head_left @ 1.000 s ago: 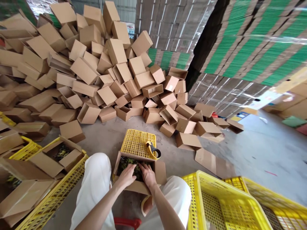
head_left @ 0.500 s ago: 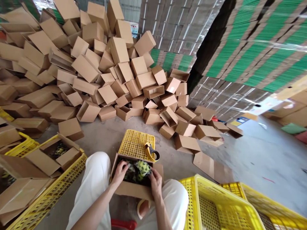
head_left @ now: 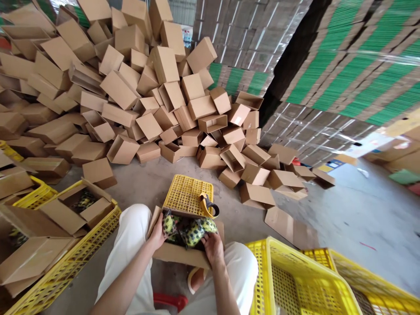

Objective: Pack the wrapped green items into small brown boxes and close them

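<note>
An open cardboard box (head_left: 182, 254) sits between my knees. Inside it and above its rim are yellow-green, black-spotted items in clear plastic; their exact kind cannot be made out. At the left side of the box, my left hand (head_left: 158, 232) has its fingers curled against a small spotted bundle (head_left: 169, 224). My right hand (head_left: 213, 247) is palm up at the right side, fingers curled under a larger spotted bundle (head_left: 193, 232). Shadow hides the bottom of the box. Just beyond it, a black-and-yellow tape dispenser (head_left: 209, 206) rests on an upturned yellow crate (head_left: 183, 192).
A yellow crate (head_left: 82, 245) with open boxes stands on my left, and another yellow crate (head_left: 308, 267) on my right. Ahead rises a big heap of cardboard boxes (head_left: 147, 87). A flat cardboard piece (head_left: 292, 227) lies on the floor. Strapped stacks of flattened cartons (head_left: 354, 57) tower at right.
Both spotted bundles now show higher and more clearly in the box. My left hand has moved left to the box's side; my right hand has turned palm up beneath the larger bundle.
</note>
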`<state>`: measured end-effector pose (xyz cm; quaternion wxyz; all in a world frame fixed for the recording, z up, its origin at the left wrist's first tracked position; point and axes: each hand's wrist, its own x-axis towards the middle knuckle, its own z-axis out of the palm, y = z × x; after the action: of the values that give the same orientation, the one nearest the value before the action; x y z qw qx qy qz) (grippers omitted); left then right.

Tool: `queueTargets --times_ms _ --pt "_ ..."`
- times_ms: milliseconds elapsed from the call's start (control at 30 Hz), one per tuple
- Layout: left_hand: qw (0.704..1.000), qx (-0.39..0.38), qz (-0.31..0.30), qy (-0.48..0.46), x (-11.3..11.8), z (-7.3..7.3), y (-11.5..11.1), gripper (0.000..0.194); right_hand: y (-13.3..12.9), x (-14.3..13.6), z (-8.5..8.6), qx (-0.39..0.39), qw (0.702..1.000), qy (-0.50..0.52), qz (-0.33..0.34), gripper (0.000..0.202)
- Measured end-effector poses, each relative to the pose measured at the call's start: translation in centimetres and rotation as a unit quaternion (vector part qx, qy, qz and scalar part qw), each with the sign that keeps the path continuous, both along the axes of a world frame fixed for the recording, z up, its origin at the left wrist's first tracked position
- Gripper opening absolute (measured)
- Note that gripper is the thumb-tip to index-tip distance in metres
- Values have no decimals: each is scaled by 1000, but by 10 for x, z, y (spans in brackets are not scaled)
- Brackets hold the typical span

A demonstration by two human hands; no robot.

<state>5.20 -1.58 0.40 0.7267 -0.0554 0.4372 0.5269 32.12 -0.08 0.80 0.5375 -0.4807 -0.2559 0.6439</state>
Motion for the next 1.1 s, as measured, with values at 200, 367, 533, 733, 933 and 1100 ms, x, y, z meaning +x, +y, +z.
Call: queueTargets --times_ms 200,367,533,733,933,1100 --pt "1000 17 -7 5 6 -1 -3 40 -3 1 7 1 1000 10 19 39" --pt "994 64 -82 14 7 -6 -8 46 -6 -4 12 6 999 -21 44 38" --pt "996 51 -56 44 1 -6 -12 53 -7 -8 4 12 988 -122 89 51" --pt "999 28 -30 2 -3 0 -10 52 -5 -7 -14 125 914 -368 114 59" --pt "996 75 -3 43 0 -1 -15 73 6 -37 -34 113 853 -504 74 72" --pt "987 132 -7 96 3 -11 -22 87 8 -44 -36 123 749 -634 148 63"
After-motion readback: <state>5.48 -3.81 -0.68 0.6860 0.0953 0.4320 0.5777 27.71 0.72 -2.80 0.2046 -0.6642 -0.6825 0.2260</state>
